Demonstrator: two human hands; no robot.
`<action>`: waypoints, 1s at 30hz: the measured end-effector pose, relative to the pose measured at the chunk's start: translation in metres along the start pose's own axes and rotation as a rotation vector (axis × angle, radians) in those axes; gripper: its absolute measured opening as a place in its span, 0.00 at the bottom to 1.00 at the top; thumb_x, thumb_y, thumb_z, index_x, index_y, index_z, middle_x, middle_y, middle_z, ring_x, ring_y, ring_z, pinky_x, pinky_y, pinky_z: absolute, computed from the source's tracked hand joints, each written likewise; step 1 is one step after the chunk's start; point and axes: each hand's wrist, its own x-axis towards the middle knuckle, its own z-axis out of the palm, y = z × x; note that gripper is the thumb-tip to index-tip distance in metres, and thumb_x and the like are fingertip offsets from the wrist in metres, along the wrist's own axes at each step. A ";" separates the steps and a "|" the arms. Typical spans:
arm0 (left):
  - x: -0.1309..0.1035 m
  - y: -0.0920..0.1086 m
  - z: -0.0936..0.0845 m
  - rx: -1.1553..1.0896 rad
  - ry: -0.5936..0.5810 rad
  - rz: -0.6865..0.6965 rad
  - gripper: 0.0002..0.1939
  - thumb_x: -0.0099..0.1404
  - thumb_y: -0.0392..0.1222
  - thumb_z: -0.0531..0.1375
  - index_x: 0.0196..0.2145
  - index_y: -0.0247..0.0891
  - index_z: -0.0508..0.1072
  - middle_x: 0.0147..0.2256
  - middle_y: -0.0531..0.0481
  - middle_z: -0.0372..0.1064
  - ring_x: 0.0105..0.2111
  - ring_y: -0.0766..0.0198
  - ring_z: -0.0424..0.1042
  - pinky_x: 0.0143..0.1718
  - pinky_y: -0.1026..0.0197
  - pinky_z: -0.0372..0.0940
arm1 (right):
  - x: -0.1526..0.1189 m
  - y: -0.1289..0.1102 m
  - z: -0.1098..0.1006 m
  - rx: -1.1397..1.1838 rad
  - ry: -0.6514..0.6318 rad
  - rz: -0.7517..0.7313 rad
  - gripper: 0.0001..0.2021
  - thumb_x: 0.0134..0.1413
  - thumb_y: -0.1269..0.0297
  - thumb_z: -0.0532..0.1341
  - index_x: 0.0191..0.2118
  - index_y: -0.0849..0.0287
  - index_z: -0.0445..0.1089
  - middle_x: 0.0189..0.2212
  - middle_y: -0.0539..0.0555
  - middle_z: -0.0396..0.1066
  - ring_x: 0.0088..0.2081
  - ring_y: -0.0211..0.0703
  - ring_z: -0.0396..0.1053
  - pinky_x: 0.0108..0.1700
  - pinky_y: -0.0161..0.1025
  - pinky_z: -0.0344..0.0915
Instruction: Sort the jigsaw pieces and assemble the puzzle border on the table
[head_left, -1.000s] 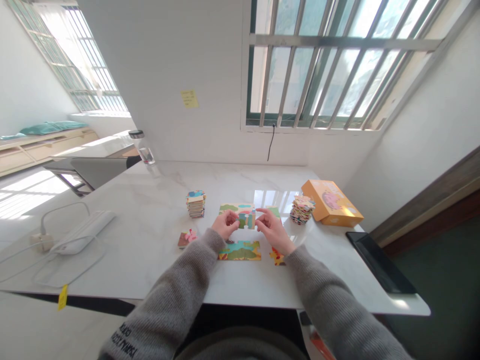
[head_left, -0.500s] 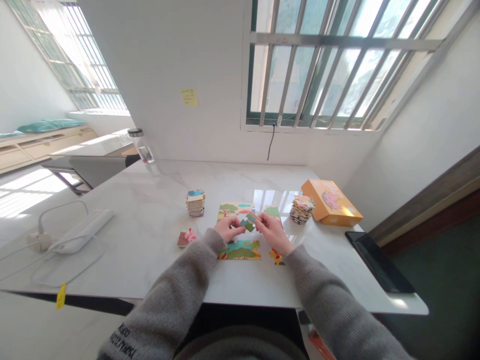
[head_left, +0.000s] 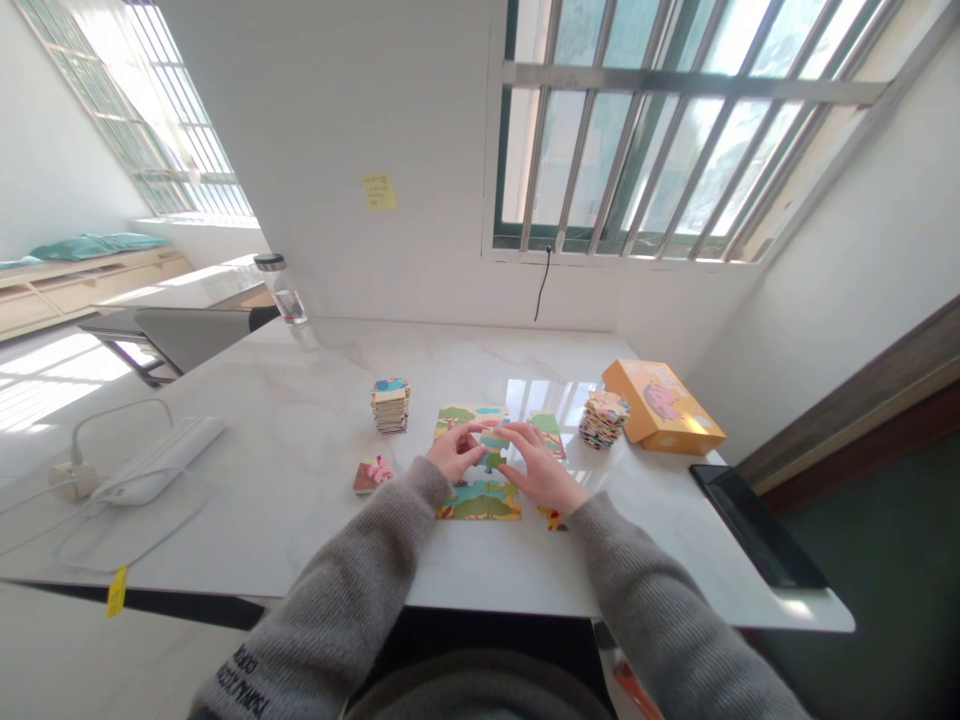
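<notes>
A green and blue jigsaw puzzle piece (head_left: 493,452) is between my hands, over the middle of a partly joined puzzle (head_left: 480,503). My left hand (head_left: 456,454) grips the piece's left side with thumb and fingers. On the other side, my right hand (head_left: 546,472) holds it by the top edge and right side. Joined pieces with a tree (head_left: 456,414) show beyond my fingers. To the right lie a green-topped section (head_left: 549,428) and an orange and yellow piece (head_left: 553,520), the latter partly hidden by my right wrist.
Stacks of puzzle pieces stand at left (head_left: 390,407) and right (head_left: 603,420). An orange box (head_left: 666,408) sits behind the right stack, a black tablet-like slab (head_left: 757,525) at the table's right edge. Nearer left are brown and pink pieces (head_left: 373,475), a power strip (head_left: 169,462) and a bottle (head_left: 283,290).
The piece has turned from tilted to nearly flat and upright, lower over the puzzle. My right hand's fingers have spread along its top and right side.
</notes>
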 end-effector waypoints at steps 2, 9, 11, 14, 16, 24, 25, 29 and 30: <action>0.002 -0.005 0.000 -0.015 0.015 -0.001 0.26 0.55 0.49 0.67 0.48 0.32 0.71 0.21 0.58 0.63 0.22 0.68 0.66 0.27 0.64 0.63 | 0.000 0.001 -0.001 -0.040 -0.033 -0.058 0.30 0.58 0.67 0.63 0.65 0.48 0.58 0.58 0.58 0.64 0.59 0.55 0.60 0.62 0.57 0.60; 0.002 -0.009 0.001 0.250 -0.009 0.114 0.23 0.65 0.47 0.58 0.55 0.35 0.70 0.30 0.50 0.72 0.31 0.61 0.73 0.37 0.58 0.70 | -0.001 0.009 -0.002 -0.201 -0.070 -0.020 0.30 0.59 0.67 0.62 0.66 0.52 0.57 0.58 0.58 0.66 0.57 0.55 0.62 0.60 0.55 0.61; 0.000 -0.011 0.001 0.526 0.013 0.218 0.23 0.66 0.43 0.56 0.57 0.38 0.68 0.43 0.43 0.74 0.44 0.55 0.73 0.49 0.51 0.68 | -0.002 0.018 -0.005 -0.268 -0.063 0.073 0.30 0.58 0.68 0.62 0.65 0.56 0.58 0.57 0.60 0.68 0.56 0.57 0.63 0.58 0.56 0.61; -0.002 -0.018 0.001 0.913 -0.042 0.252 0.23 0.66 0.42 0.56 0.58 0.39 0.68 0.58 0.39 0.66 0.59 0.49 0.63 0.61 0.44 0.57 | -0.005 0.035 -0.010 -0.332 -0.079 0.174 0.28 0.56 0.66 0.63 0.63 0.61 0.62 0.53 0.63 0.71 0.54 0.59 0.63 0.57 0.57 0.62; -0.004 -0.021 0.000 1.067 -0.118 0.210 0.23 0.67 0.44 0.56 0.58 0.39 0.68 0.62 0.40 0.61 0.62 0.48 0.60 0.63 0.44 0.54 | -0.006 0.044 -0.014 -0.336 -0.085 0.191 0.26 0.56 0.66 0.63 0.60 0.62 0.65 0.52 0.63 0.72 0.55 0.59 0.64 0.58 0.55 0.62; -0.011 -0.006 -0.002 1.303 -0.129 0.069 0.25 0.69 0.46 0.54 0.62 0.43 0.63 0.66 0.42 0.54 0.65 0.49 0.54 0.66 0.43 0.49 | -0.009 0.055 -0.014 -0.289 -0.114 0.201 0.29 0.56 0.65 0.62 0.63 0.62 0.61 0.54 0.63 0.71 0.56 0.56 0.64 0.60 0.50 0.62; -0.011 -0.005 -0.003 1.324 -0.124 0.033 0.25 0.69 0.46 0.53 0.63 0.43 0.63 0.67 0.42 0.53 0.66 0.49 0.53 0.66 0.42 0.48 | -0.009 0.055 -0.013 -0.284 -0.124 0.204 0.29 0.57 0.65 0.62 0.64 0.62 0.60 0.55 0.63 0.70 0.56 0.56 0.64 0.60 0.50 0.62; -0.011 -0.008 -0.008 1.352 -0.137 -0.035 0.26 0.70 0.41 0.48 0.65 0.43 0.59 0.68 0.44 0.51 0.68 0.52 0.49 0.67 0.42 0.48 | -0.010 0.058 -0.012 -0.267 -0.147 0.207 0.30 0.57 0.65 0.62 0.65 0.61 0.60 0.57 0.62 0.69 0.57 0.56 0.64 0.60 0.51 0.62; -0.011 -0.009 -0.009 1.353 -0.139 -0.037 0.27 0.70 0.40 0.48 0.65 0.42 0.59 0.68 0.45 0.51 0.68 0.52 0.49 0.67 0.42 0.48 | -0.010 0.058 -0.012 -0.264 -0.148 0.209 0.29 0.57 0.65 0.62 0.65 0.60 0.60 0.57 0.62 0.69 0.58 0.56 0.64 0.61 0.52 0.61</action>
